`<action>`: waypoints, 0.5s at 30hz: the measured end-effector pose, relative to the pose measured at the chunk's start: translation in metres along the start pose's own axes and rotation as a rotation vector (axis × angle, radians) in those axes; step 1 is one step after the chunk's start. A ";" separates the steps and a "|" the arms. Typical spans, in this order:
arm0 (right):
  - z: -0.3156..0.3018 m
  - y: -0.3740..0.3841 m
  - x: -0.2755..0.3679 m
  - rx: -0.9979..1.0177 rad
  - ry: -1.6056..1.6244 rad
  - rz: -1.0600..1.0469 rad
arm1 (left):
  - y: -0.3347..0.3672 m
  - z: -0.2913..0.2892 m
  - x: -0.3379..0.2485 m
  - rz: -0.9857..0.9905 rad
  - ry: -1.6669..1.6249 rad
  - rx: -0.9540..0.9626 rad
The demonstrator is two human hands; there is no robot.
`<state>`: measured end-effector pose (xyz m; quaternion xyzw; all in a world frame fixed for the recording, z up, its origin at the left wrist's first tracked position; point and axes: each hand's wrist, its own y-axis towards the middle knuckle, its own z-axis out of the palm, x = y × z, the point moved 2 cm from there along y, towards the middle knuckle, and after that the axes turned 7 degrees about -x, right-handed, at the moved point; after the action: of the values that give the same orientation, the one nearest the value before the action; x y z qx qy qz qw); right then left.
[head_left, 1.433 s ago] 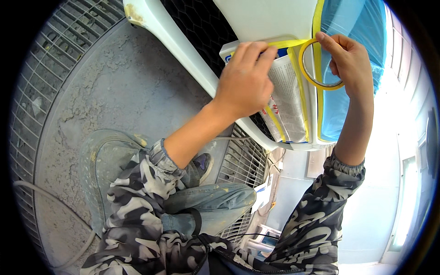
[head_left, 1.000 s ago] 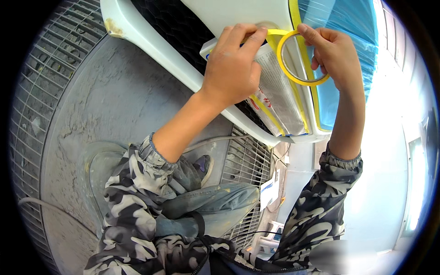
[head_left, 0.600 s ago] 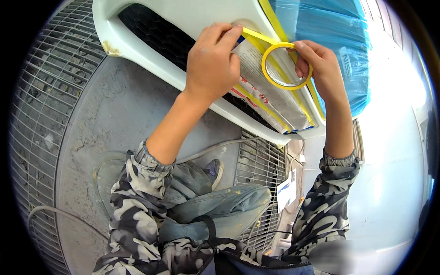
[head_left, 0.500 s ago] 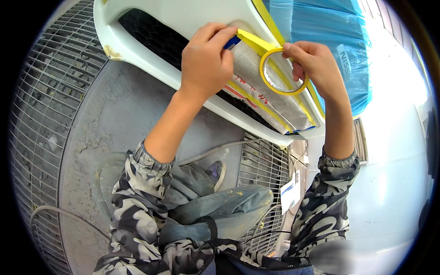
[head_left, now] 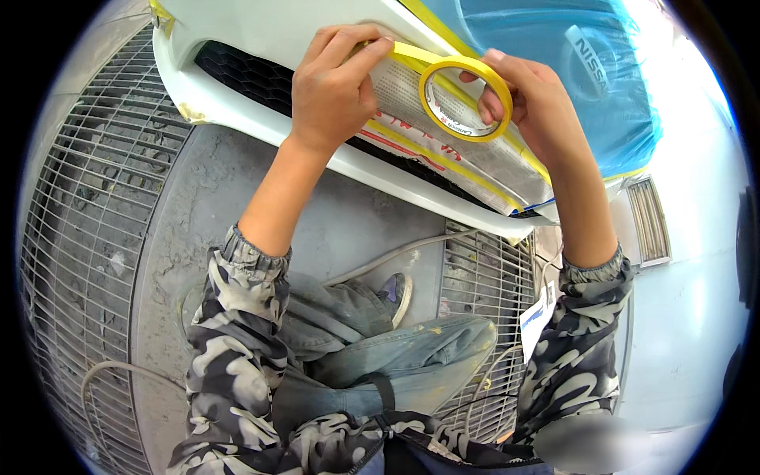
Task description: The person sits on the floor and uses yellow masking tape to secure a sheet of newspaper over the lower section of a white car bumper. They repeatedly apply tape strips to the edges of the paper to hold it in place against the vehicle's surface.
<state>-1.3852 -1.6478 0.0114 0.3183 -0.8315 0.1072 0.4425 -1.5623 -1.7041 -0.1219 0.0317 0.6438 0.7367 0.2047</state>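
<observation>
My left hand (head_left: 331, 93) pinches the free end of a yellow masking tape strip (head_left: 413, 54) between thumb and fingers. The strip runs taut to the roll of yellow masking tape (head_left: 465, 62), which my right hand (head_left: 546, 107) grips at its right side, some fingers inside the ring. Both hands are over a white car bumper (head_left: 348, 168). Printed paper (head_left: 507, 170) with red marks covers part of its dark mesh opening (head_left: 241, 75), edged with yellow tape. Whether the held strip touches the bumper, I cannot tell.
Blue plastic film (head_left: 526, 36) covers the car at upper right. Metal floor grating (head_left: 79, 182) lies left, with more grating (head_left: 487, 273) below the bumper's right end. A hose (head_left: 388, 255) crosses the grey floor (head_left: 210, 190). A wall vent (head_left: 649, 222) is at right.
Both hands and the tape roll have shifted up and left over the bumper. The roll has turned, so more of its inner ring shows. The whole view has shifted slightly.
</observation>
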 end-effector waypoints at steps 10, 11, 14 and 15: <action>-0.038 -0.028 -0.034 -0.193 -0.524 0.075 | -0.001 0.011 -0.016 0.123 -0.005 0.076; -0.040 -0.029 -0.032 -0.196 -0.521 0.073 | -0.002 0.012 -0.016 0.128 -0.011 0.076; -0.046 -0.026 -0.036 -0.174 -0.481 0.073 | -0.002 0.017 -0.020 0.134 0.021 0.059; -0.045 -0.027 -0.035 -0.116 -0.444 0.126 | -0.001 0.018 -0.021 0.137 0.042 0.052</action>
<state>-1.3241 -1.6333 0.0065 0.2555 -0.9314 0.0141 0.2588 -1.5379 -1.6946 -0.1152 0.0654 0.6632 0.7325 0.1392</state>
